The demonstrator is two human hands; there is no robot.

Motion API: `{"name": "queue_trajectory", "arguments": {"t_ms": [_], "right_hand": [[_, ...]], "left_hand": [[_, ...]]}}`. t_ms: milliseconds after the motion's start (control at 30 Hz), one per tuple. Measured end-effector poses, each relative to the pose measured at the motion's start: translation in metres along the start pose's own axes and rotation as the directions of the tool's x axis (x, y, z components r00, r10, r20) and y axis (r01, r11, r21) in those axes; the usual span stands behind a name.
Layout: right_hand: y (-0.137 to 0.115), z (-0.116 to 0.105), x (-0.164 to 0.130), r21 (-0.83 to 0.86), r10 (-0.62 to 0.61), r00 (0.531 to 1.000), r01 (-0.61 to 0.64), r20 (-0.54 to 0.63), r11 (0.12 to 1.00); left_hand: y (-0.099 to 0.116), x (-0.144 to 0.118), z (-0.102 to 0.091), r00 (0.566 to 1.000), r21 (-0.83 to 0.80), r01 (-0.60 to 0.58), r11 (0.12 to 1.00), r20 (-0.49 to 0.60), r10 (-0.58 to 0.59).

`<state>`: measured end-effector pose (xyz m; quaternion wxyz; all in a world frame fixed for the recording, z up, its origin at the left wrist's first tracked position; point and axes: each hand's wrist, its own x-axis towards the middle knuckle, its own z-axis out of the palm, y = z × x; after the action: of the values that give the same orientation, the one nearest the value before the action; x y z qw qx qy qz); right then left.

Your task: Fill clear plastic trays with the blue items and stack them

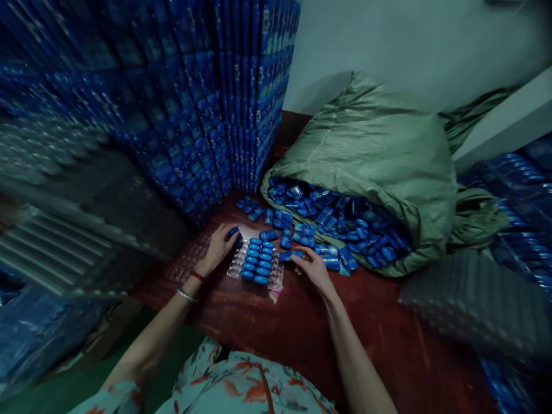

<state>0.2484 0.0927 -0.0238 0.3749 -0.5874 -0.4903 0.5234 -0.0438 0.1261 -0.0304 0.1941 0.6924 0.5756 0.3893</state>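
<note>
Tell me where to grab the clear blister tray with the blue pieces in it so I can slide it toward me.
Pinch the clear blister tray by its bare near rim, coming from your side. The blue pieces fill its middle, the left hand sits at its far-left corner and the right hand by its right edge.

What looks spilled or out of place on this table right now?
Small blue items have spilled out of the open green sack in a loose, jumbled heap across the red table. They contrast with the neat rows in the clear tray between the left hand and right hand. Nothing looks damaged.
</note>
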Motion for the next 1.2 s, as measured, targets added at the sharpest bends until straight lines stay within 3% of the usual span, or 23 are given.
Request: {"name": "queue_trajectory", "arguments": {"t_ms": [133, 267, 367, 433, 567, 700, 833, 967, 1067, 1200], "right_hand": [[0.011, 0.0, -0.003, 0.072, 0.018, 0.999, -0.022, 0.051, 0.997], [0.009, 0.001, -0.001, -0.294, -0.105, 0.993, 0.083, -0.06, 0.952], [-0.003, 0.005, -0.001, -0.631, -0.254, 0.967, 0.197, 0.0, 0.751], [-0.014, 0.009, -0.002, -0.771, -0.257, 0.962, 0.229, 0.087, 0.595], [-0.037, 0.019, -0.005, -0.895, -0.156, 0.965, 0.255, 0.211, 0.367], [-0.052, 0.022, -0.002, -0.918, -0.094, 0.952, 0.305, 0.291, 0.253], [-0.054, 0.012, 0.014, -0.886, -0.051, 0.937, 0.345, 0.347, 0.309], [-0.048, 0.003, 0.026, -0.868, -0.023, 0.944, 0.313, 0.33, 0.385], [-0.042, 0.0, 0.022, -0.783, -0.113, 0.939, 0.334, 0.325, 0.524], [-0.03, 0.0, 0.007, -0.56, -0.22, 0.959, 0.284, 0.182, 0.778]], "left_hand": [[-0.003, 0.001, -0.002, 0.999, 0.075, 0.039, 0.996, 0.036, -0.041], [-0.009, -0.001, -0.015, 0.988, 0.045, -0.03, 0.999, 0.154, 0.023], [-0.009, -0.005, -0.023, 0.98, 0.024, -0.08, 0.997, 0.183, 0.074], [-0.007, -0.007, -0.023, 0.982, 0.038, -0.1, 0.994, 0.165, 0.092], [0.001, -0.008, -0.016, 0.967, 0.074, -0.146, 0.987, 0.222, 0.126], [0.007, -0.004, -0.012, 0.936, 0.174, -0.213, 0.961, 0.317, 0.151], [0.011, 0.003, -0.013, 0.916, 0.191, -0.25, 0.949, 0.364, 0.168], [0.017, 0.008, -0.014, 0.899, 0.17, -0.239, 0.956, 0.411, 0.152], [0.021, 0.008, -0.016, 0.879, 0.241, -0.23, 0.943, 0.468, 0.095], [0.025, 0.008, -0.016, 0.835, 0.345, -0.279, 0.896, 0.547, 0.05]]}}
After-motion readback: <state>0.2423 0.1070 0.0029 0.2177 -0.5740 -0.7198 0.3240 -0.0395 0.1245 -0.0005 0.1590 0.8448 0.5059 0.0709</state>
